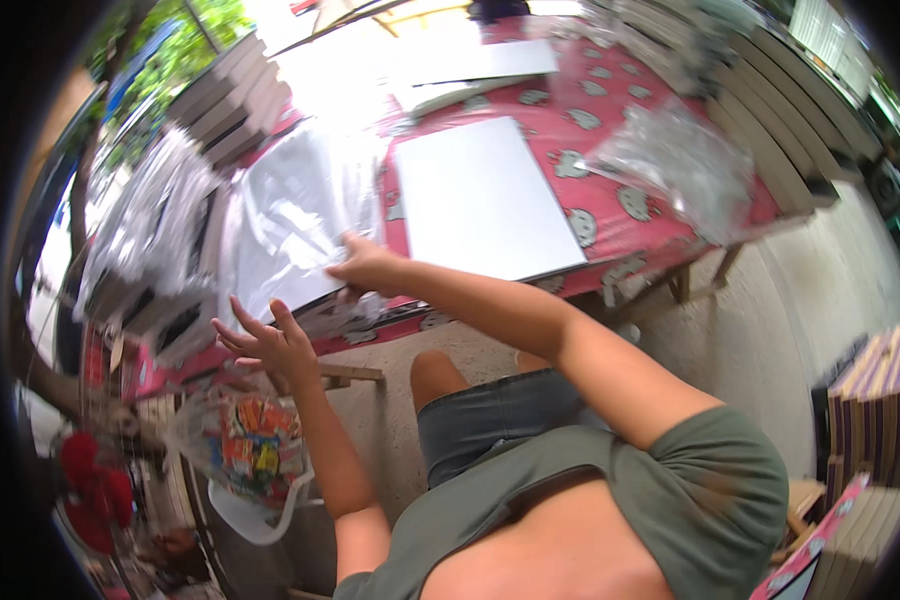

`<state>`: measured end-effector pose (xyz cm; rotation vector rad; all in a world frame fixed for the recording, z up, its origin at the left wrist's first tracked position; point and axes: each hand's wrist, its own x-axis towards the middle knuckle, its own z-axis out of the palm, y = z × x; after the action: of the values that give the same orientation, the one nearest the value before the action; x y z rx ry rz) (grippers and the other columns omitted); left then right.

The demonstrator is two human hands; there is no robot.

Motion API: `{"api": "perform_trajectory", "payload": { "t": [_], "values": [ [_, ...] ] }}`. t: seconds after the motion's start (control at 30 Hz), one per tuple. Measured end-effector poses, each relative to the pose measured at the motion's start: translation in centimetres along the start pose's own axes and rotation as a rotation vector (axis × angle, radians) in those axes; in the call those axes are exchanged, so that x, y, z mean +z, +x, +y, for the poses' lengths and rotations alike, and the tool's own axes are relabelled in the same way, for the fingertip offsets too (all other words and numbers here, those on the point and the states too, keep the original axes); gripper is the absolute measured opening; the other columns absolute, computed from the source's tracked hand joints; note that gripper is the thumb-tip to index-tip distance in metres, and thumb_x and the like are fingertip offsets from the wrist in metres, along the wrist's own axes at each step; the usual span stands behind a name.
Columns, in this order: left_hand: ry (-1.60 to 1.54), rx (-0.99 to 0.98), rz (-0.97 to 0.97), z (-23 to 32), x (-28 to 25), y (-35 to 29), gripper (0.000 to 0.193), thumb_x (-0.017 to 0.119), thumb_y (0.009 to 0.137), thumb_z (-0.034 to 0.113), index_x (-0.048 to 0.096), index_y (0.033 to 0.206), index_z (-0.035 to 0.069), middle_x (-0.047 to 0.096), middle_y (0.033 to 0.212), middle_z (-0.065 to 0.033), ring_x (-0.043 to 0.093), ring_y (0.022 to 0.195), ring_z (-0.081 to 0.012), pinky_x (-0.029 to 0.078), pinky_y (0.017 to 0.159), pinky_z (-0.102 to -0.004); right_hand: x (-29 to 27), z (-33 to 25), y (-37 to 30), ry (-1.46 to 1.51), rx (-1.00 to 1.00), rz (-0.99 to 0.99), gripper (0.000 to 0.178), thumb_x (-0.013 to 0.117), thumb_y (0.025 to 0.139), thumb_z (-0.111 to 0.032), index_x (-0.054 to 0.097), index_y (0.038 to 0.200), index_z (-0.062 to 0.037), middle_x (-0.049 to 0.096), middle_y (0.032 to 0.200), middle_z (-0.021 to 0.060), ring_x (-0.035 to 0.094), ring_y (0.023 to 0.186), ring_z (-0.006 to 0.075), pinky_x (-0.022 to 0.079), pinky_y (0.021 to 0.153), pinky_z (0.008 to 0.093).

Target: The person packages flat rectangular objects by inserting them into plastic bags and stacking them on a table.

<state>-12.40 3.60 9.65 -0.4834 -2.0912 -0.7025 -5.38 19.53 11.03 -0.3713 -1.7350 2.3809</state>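
A flat white panel in a see-through plastic bag [285,205] lies on the left part of the table, its near edge toward me. My right hand [368,268] reaches across and grips the bag at its near right corner. Just off the near left edge, my left hand [270,345] is raised with fingers spread and holds nothing. To the right of the bag, a bare white panel [490,200] lies flat. A crumpled heap of see-through plastic bags [675,165] rests farther right on the cloth.
A pink patterned cloth [610,255] covers the table. Bagged panels [155,220] are piled at the left, and grey-edged stacks [790,120] stand at the right. More white panels [480,65] lie at the back. Below left is a white chair [245,515] with a bag of colourful packets [255,440].
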Motion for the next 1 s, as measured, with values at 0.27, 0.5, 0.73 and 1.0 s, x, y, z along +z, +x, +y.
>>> {"api": "perform_trajectory", "payload": {
  "t": [0.27, 0.5, 0.73, 1.0],
  "values": [
    [-0.033, 0.18, -0.244, -6.8, 7.6, -3.1, 0.037, 0.034, 0.09, 0.04, 0.046, 0.121, 0.023, 0.039, 0.129, -0.011, 0.029, 0.124, -0.0286, 0.013, 0.087, -0.0718, -16.2, -1.2, -11.9, -0.711, -0.499, 0.494, 0.021, 0.065, 0.073, -0.01, 0.061, 0.092, -0.0022, 0.063, 0.081, 0.0071, 0.06, 0.068, 0.0127, 0.047, 0.063, 0.0264],
    [-0.163, -0.201, -0.08, 4.3, 2.0, -2.6, 0.034, 0.052, 0.084, 0.028, 0.049, 0.117, 0.018, 0.035, 0.132, -0.0099, 0.035, 0.12, -0.0299, 0.024, 0.1, -0.0448, -43.1, -4.2, -24.9, -1.498, -0.102, 1.397, 0.022, 0.064, 0.07, -0.025, 0.065, 0.078, -0.0048, 0.063, 0.074, 0.0141, 0.061, 0.07, 0.0295, 0.047, 0.067, 0.0352],
    [-1.072, -0.165, -0.502, 12.4, 0.3, -6.1, 0.037, 0.058, 0.077, 0.005, 0.05, 0.113, 0.005, 0.034, 0.13, -0.013, 0.029, 0.124, -0.0261, 0.024, 0.101, -0.04, -44.2, -7.0, -24.6, -1.329, -0.428, 1.615, 0.017, 0.054, 0.078, -0.019, 0.06, 0.076, -0.0035, 0.059, 0.067, 0.015, 0.059, 0.062, 0.0289, 0.046, 0.059, 0.0379],
    [-1.085, 0.484, -0.711, 20.4, -2.2, -5.3, 0.076, 0.077, 0.061, 0.032, 0.041, 0.121, 0.004, 0.05, 0.112, -0.0131, 0.048, 0.102, -0.0229, 0.031, 0.093, -0.04, -11.0, -7.2, -20.9, -0.912, -0.492, 0.344, 0.026, 0.07, 0.068, -0.018, 0.056, 0.083, -0.0025, 0.058, 0.071, 0.0121, 0.057, 0.066, 0.0232, 0.044, 0.064, 0.0319]
  ]
}}
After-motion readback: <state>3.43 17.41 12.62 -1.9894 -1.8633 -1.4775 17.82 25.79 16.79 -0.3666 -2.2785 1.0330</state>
